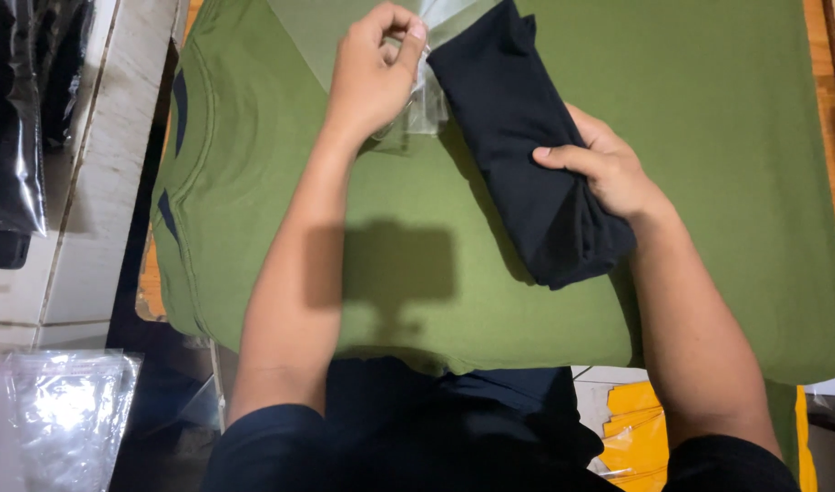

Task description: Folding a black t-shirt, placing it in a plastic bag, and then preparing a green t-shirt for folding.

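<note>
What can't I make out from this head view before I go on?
- Clear bag: its far end is cut off by the top edge, and the left hand covers part of its mouth.
- Black folded garment: its kind is hidden by the folds; the right hand covers one side.
- Green shirt: cut off at the top and right edges.
- Plastic bags, bottom left: blurred, contents unclear.

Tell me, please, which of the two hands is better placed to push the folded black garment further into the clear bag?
Probably the right hand: it already grips the folded black garment at its near end, while the left hand is busy pinching the clear plastic bag at its mouth.
</note>
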